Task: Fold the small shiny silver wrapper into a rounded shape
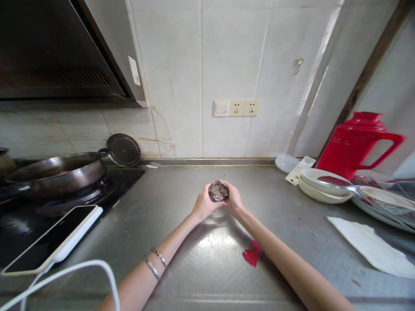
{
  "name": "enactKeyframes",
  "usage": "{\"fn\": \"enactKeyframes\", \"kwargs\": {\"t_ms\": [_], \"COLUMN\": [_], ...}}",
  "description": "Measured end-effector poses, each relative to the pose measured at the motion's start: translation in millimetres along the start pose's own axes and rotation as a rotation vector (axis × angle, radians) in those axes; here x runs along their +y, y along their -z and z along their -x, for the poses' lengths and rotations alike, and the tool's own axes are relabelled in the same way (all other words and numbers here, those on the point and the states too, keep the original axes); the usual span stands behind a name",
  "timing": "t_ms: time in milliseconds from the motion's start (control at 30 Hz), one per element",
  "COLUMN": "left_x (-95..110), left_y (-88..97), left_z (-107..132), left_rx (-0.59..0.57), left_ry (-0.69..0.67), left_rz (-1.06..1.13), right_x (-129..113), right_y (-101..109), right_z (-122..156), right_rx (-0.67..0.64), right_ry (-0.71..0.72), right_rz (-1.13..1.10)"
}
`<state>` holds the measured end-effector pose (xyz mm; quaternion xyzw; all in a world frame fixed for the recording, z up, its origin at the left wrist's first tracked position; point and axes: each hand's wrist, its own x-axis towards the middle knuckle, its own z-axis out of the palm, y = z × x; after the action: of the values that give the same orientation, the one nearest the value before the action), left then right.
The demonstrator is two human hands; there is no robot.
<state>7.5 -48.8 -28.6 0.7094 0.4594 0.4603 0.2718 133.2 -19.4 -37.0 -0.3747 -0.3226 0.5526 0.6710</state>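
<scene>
Over the middle of a steel counter [181,242], both my hands hold a small round glass cup [218,191] with red traces inside. My left hand [203,204] wraps its left side, fingers curled around it. My right hand [234,198] grips the right side the same way. Two bangles sit on my left wrist. A red spill [252,255] lies on the counter under my right forearm.
A wok [58,172] sits on the gas stove at left, a round lid [124,149] behind it. A tablet [52,239] with a white cable lies front left. At right stand a red thermos jug [355,144], stacked white bowls [324,185], plates and a paper towel [369,246].
</scene>
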Motion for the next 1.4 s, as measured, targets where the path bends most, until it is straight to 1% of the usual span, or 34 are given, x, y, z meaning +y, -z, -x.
{"fn": "enactKeyframes", "kwargs": {"t_ms": [233,300,367,433,500,567,667,733,800,867,933,1000,1100,1267,1400], "left_x": [-9.0,-10.8,-12.6,-14.1,-14.9,-15.4,-16.9,-18.3,-19.0,-18.2,-15.8,-12.4,-7.3,-4.9,-4.3], "left_y": [-2.4,-2.6,-5.0,-9.3,-13.8,-16.2,-14.2,-10.9,-7.8,-5.9,-5.0,-4.5,-4.5,-6.2,-6.2], "left_z": [-1.9,-3.4,-3.5,-2.0,0.0,1.0,-0.7,-2.6,-4.0,-4.8,-5.3,-5.7,-5.1,-2.2,-0.9], "left_rx": [0.104,0.115,0.081,-0.003,-0.105,-0.158,-0.126,-0.1,-0.105,-0.147,-0.21,-0.242,-0.209,-0.15,-0.067], "left_ry": [0.03,0.04,0.036,0.001,-0.055,-0.1,-0.076,-0.036,-0.033,-0.051,-0.05,-0.049,-0.077,-0.096,-0.117], "left_rz": [0.068,0.069,0.074,0.122,0.213,0.28,0.287,0.265,0.245,0.267,0.35,0.428,0.432,0.285,0.173], "right_x": [13.2,15.7,14.2,8.1,-1.3,-11.4,-22.2,-25.1,-25.7,-25.3,-25.4,-26.5,-29.4,-30.0,-21.7], "right_y": [-13.0,-14.6,-12.3,-6.3,1.4,8.0,11.9,10.8,8.5,6.2,4.4,2.7,0.2,-2.6,-3.6], "right_z": [15.2,16.6,13.2,5.8,-2.7,-8.9,-9.8,-6.2,-1.9,1.3,2.9,3.8,5.4,6.2,3.9], "right_rx": [-0.038,-0.04,-0.02,0.01,0.028,0.022,-0.027,-0.071,-0.109,-0.13,-0.134,-0.129,-0.114,-0.048,-0.001], "right_ry": [0.073,0.075,0.065,0.053,0.041,0.01,-0.046,-0.085,-0.126,-0.169,-0.206,-0.227,-0.231,-0.218,-0.146], "right_rz": [-0.025,-0.037,-0.034,-0.026,-0.024,-0.018,-0.002,0.012,0.026,0.037,0.039,0.03,0.01,-0.01,-0.022]}}
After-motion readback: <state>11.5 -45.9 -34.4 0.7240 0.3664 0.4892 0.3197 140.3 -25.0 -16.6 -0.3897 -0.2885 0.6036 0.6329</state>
